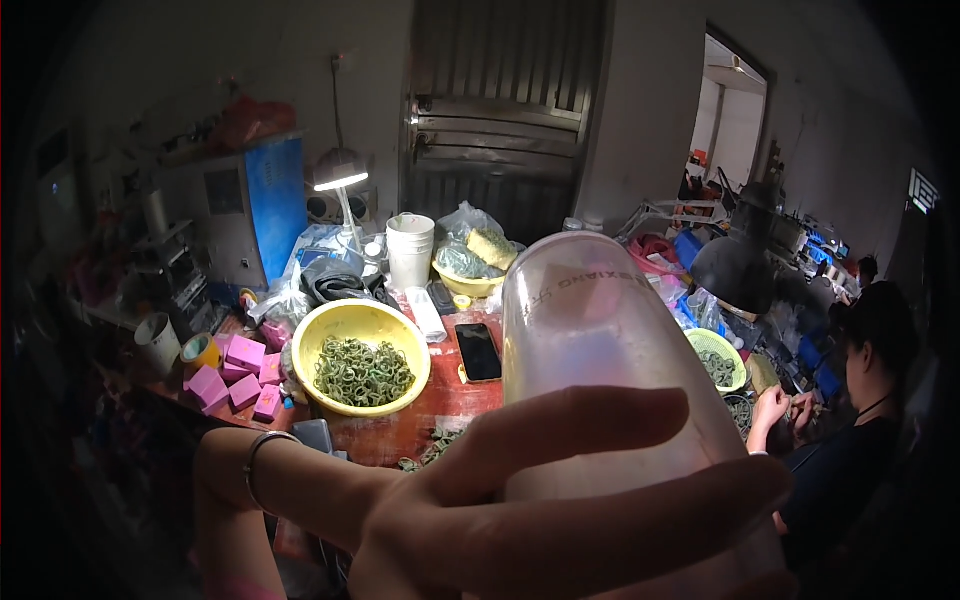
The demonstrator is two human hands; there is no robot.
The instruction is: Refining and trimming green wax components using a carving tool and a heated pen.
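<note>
My left hand [520, 500] reaches in from the lower left, with a bangle on its wrist, and its fingers are wrapped round a large translucent plastic cup or bottle [590, 340]. The vessel is tilted and very close, with dark lettering on its side. It covers much of the middle and right of the table. Left of it stands a yellow basin [310, 380] of grey-green ring-like pieces [365, 373]. Loose pieces [440, 445] of the same sort lie just beyond my hand. My right hand does not show.
Pink blocks [244, 353] are stacked left of the basin. A phone [478, 352] lies on the red table [370, 440]. Behind are a white bucket [410, 252] and a lit lamp [341, 180]. At right, a co-worker [850, 430] handles something beside a pale green basket [735, 365].
</note>
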